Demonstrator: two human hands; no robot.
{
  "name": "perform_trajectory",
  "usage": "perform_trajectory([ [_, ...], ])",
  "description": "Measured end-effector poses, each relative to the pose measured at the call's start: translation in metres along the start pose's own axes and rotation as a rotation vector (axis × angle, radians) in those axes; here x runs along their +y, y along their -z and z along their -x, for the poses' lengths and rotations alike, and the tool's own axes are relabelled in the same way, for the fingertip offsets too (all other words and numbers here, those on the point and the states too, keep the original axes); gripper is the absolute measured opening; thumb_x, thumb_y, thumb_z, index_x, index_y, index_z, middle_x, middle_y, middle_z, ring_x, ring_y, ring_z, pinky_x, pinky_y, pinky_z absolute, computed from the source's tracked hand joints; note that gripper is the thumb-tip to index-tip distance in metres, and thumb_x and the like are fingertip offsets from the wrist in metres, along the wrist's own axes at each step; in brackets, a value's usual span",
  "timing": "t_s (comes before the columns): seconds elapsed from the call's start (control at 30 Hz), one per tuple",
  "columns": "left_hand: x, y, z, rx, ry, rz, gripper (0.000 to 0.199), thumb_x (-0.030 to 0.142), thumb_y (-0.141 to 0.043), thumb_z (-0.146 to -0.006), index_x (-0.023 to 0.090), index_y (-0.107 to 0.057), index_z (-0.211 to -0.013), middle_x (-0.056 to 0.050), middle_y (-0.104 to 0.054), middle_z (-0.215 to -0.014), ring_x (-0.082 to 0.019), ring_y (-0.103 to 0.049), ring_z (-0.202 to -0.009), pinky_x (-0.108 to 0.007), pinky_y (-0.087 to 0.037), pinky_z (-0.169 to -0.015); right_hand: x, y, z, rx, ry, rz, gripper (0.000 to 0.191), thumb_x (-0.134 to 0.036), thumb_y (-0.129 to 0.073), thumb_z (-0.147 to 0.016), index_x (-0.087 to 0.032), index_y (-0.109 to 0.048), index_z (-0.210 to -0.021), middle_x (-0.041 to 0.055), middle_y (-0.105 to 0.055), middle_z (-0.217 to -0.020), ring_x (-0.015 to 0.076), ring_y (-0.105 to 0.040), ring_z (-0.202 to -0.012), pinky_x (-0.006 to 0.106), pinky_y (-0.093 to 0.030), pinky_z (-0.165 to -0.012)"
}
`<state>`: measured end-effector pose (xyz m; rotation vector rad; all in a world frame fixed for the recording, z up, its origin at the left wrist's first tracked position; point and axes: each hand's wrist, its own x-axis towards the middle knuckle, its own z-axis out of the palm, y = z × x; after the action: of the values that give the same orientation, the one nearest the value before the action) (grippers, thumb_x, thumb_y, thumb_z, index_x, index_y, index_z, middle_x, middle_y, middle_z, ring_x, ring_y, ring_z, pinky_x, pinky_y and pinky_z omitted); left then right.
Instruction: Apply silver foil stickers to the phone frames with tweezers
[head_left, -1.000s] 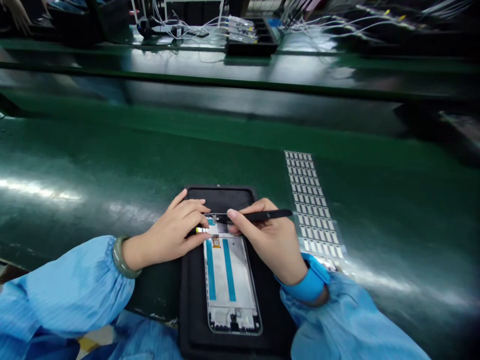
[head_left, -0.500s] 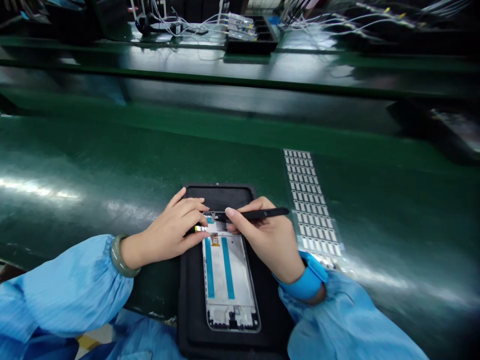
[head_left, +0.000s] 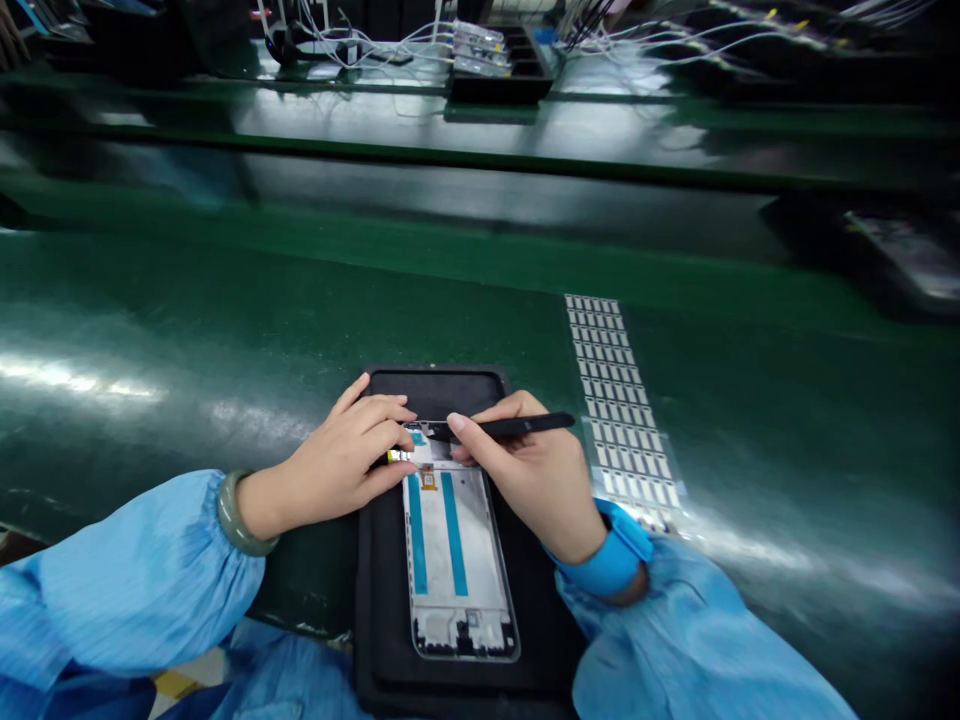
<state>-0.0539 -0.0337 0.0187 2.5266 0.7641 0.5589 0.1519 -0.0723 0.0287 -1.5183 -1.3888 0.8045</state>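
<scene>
A phone frame point(head_left: 480, 540) lies inner side up in a black tray point(head_left: 382, 640), with two blue adhesive strips point(head_left: 454, 535) along its middle. At its upper left edge is my left hand point(head_left: 360, 450), palm down with the fingers apart and the fingertips touching the frame. My right hand point(head_left: 525, 470) is closed around black tweezers point(head_left: 529, 425), held like a pen. Their tip points left at the top end of the frame, where the contact is too small to make out. A small orange flex cable point(head_left: 428, 478) shows just below the fingers.
To the right, a sheet of small pale stickers point(head_left: 622, 390) lies on the green bench point(head_left: 225, 320). A dark tray with a device point(head_left: 907, 250) stands at the far right. On the back shelf point(head_left: 337, 125) are a black bin point(head_left: 499, 85) and tangled white cables point(head_left: 637, 50).
The hands, tweezers and phone frame keep nearly the same positions. The whole view has shifted very slightly.
</scene>
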Motion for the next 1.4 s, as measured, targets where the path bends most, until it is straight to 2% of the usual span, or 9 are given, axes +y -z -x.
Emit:
perform_trajectory([
  [0.4,0.0000,-0.0005,0.0006,0.006,-0.005,-0.016,0.014,0.029,-0.054,-0.090,0.018,-0.054,-0.099,-0.006,-0.057,-0.116,-0.018,-0.044,-0.123,-0.050,-0.014,-0.114,-0.0019,-0.0006,-0.0004,0.013,0.006,-0.021,0.028,-0.041,-0.068,-0.082,-0.019,-0.055,-0.070,-0.0008,-0.061,-0.057,0.0167,-0.062,-0.053,0.026,-0.049,-0.052],
  [0.8,-0.0006,-0.0010,0.0008,0.009,-0.014,-0.016,0.013,0.029,-0.053,-0.091,0.018,-0.054,-0.098,-0.007,-0.057,-0.115,-0.020,-0.045,-0.123,-0.053,-0.016,-0.113,0.0000,-0.0008,0.0003,0.009,0.009,-0.019,0.026,-0.039,-0.068,-0.082,-0.019,-0.055,-0.071,-0.0009,-0.062,-0.058,0.0173,-0.062,-0.054,0.026,-0.049,-0.052],
  [1.07,0.0005,0.0008,0.0000,-0.007,-0.009,-0.022,0.015,0.029,-0.052,-0.091,0.019,-0.055,-0.101,-0.007,-0.057,-0.116,-0.019,-0.045,-0.123,-0.052,-0.015,-0.113,0.0032,-0.0015,0.0000,0.003,0.040,-0.022,0.025,-0.036,-0.068,-0.084,-0.019,-0.055,-0.072,-0.0028,-0.062,-0.059,0.0146,-0.062,-0.053,0.024,-0.048,-0.052],
  [1.27,0.0023,0.0015,-0.0015,-0.039,-0.035,-0.139,0.023,0.030,-0.046,-0.094,0.021,-0.054,-0.114,-0.007,-0.055,-0.117,-0.020,-0.044,-0.122,-0.053,-0.016,-0.112,0.0032,-0.0015,-0.0007,0.003,0.056,-0.006,0.024,-0.036,-0.068,-0.084,-0.019,-0.054,-0.072,-0.0032,-0.061,-0.059,0.0146,-0.063,-0.054,0.023,-0.047,-0.051],
  [1.4,0.0072,0.0022,-0.0026,-0.063,-0.052,-0.245,0.025,0.029,-0.042,-0.095,0.020,-0.056,-0.114,-0.009,-0.054,-0.119,-0.022,-0.046,-0.120,-0.056,-0.017,-0.111,0.0041,-0.0016,-0.0011,0.006,0.065,-0.014,0.024,-0.035,-0.069,-0.083,-0.019,-0.055,-0.072,-0.0028,-0.061,-0.060,0.0150,-0.064,-0.054,0.023,-0.048,-0.050],
])
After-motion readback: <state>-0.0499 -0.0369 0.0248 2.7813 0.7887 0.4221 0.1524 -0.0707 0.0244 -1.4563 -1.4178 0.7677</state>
